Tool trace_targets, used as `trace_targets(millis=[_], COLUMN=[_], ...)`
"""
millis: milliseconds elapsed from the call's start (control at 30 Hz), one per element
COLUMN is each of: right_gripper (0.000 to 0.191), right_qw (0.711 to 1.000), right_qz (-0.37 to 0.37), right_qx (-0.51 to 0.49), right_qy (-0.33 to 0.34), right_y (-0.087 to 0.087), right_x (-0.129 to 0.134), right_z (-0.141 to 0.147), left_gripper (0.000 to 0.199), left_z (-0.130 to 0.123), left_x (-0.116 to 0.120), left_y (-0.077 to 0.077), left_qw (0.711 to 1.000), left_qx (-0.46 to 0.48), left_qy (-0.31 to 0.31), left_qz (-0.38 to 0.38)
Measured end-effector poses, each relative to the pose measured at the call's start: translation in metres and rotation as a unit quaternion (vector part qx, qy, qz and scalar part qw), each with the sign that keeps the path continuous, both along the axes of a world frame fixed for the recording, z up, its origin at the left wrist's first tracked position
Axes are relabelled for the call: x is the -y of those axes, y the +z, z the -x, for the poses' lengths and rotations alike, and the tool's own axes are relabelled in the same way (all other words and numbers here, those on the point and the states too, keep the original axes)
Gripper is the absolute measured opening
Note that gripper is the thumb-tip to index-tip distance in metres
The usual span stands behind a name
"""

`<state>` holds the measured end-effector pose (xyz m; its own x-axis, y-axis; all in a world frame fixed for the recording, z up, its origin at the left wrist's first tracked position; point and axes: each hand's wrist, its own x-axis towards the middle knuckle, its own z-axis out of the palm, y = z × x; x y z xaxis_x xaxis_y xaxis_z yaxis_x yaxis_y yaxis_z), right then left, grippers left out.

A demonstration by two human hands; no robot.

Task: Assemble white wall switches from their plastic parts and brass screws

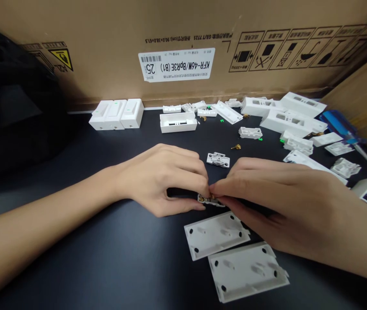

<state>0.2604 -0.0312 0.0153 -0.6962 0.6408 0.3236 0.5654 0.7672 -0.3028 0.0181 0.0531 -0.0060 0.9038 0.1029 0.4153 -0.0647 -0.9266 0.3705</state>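
Observation:
My left hand [173, 178] grips the left end of a small white plastic part [214, 202] with brass pieces in it, low over the dark table. Pinched at the part's right side, my right hand [267, 193] has its fingertips on a brass piece [211, 196], partly hidden by the fingers. Just beyond the hands lies another small white part [218, 159]. Closer to me, two white rectangular plates [217, 236] with dark holes lie one before the other, the nearer one [248, 272] slightly to the right.
Three white switch units [116, 114] stand at the back left, by a cardboard box [106, 64]. White housings [286, 122], small brass pieces [236, 147] and green bits lie at the back and right. A blue screwdriver [341, 127] lies far right; a black bag [12, 116] is left.

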Motion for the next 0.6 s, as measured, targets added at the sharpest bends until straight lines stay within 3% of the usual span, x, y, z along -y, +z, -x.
trace_targets(millis=[267, 600], right_gripper=[0.025, 0.023], right_qw=[1.0, 0.997], right_qz=[0.012, -0.066], right_qx=[-0.009, 0.049], right_qy=[-0.003, 0.011], right_y=[0.0021, 0.0003], right_x=[-0.0011, -0.0031], right_z=[0.0028, -0.003], left_gripper=[0.009, 0.012], left_z=[0.0012, 0.0019], left_x=[0.0007, 0.0002], left_y=[0.0006, 0.001], left_qw=[1.0, 1.0], left_qx=[-0.005, -0.01], left_qy=[-0.009, -0.008], left_qz=[-0.007, -0.024])
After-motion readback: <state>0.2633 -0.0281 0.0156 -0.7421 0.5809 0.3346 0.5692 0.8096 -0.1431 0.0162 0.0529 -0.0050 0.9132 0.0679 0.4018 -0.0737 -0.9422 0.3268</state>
